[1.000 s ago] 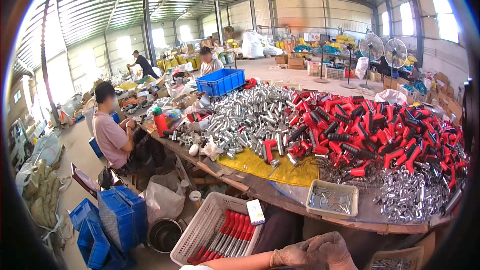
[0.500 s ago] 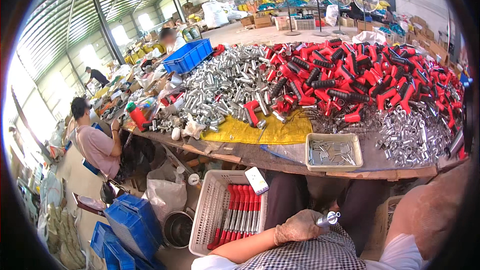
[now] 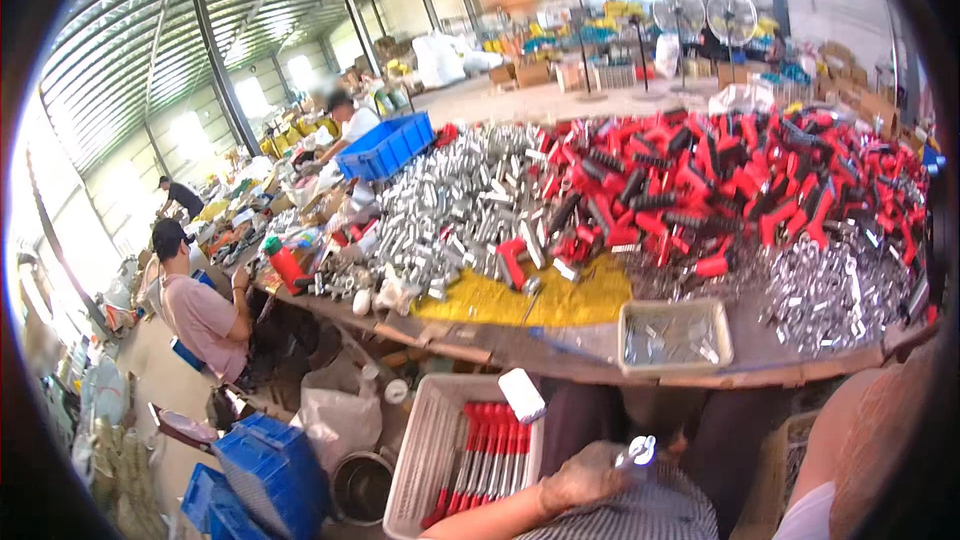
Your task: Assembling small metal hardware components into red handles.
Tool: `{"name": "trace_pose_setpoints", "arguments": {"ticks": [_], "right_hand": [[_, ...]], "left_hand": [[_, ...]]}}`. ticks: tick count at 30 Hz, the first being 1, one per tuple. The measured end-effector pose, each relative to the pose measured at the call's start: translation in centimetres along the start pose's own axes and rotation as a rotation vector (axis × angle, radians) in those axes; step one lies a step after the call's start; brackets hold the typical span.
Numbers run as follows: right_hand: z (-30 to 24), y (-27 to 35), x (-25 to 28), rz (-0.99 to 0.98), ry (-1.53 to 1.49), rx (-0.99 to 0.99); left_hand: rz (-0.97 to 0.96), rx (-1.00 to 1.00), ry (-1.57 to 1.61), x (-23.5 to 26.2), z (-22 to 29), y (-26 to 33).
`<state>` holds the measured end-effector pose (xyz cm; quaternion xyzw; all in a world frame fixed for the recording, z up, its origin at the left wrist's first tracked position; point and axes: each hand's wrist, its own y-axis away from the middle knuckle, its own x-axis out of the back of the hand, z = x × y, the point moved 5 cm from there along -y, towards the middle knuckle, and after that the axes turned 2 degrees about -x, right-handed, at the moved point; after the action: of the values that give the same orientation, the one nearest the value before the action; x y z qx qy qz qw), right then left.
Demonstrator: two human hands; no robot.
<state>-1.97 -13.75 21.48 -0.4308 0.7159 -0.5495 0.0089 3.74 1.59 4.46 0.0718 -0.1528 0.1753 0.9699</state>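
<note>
My left hand [image 3: 585, 477], in a worn glove, is closed around a short silver metal cylinder fitting [image 3: 638, 453] in front of my lap. The fitting's end points up and to the right, and it is blurred. At the right edge my right hand [image 3: 885, 430] shows as a brownish, textured, blurred shape beside my arm; its fingers cannot be made out. Below the bench edge, left of my lap, a cream plastic crate [image 3: 415, 450] holds several red-ended silver tools [image 3: 487, 455] laid side by side. A white box-shaped item [image 3: 521, 396] lies on the crate's corner.
The bench bears a pile of silver fittings [image 3: 450, 210], red and black handles [image 3: 690, 175], metal rings [image 3: 835, 295] and a yellow sheet [image 3: 570, 298]. A shallow tray [image 3: 675, 365] with small pins sits at the front edge. Blue crates [image 3: 268, 465] and a seated person [image 3: 205, 315] are left.
The bench and crate appear lower in the picture. My left hand has shifted slightly down and left, still holding the fitting. The right arm sits a little farther right.
</note>
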Motion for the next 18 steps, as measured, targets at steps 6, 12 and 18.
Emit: {"name": "trace_pose_setpoints", "arguments": {"ticks": [6,12,18], "right_hand": [[0.7,-6.2,7.6,0.090,0.212,0.210],[0.0,-6.0,9.6,0.108,0.342,0.143],[1.2,-4.5,7.8,-0.146,0.341,0.061]], "left_hand": [[0.321,-0.727,-0.684,-4.2,-6.2,3.0],[0.144,0.224,-0.092,-1.6,2.5,2.5],[0.074,0.127,0.179,-0.5,1.1,0.7]]}}
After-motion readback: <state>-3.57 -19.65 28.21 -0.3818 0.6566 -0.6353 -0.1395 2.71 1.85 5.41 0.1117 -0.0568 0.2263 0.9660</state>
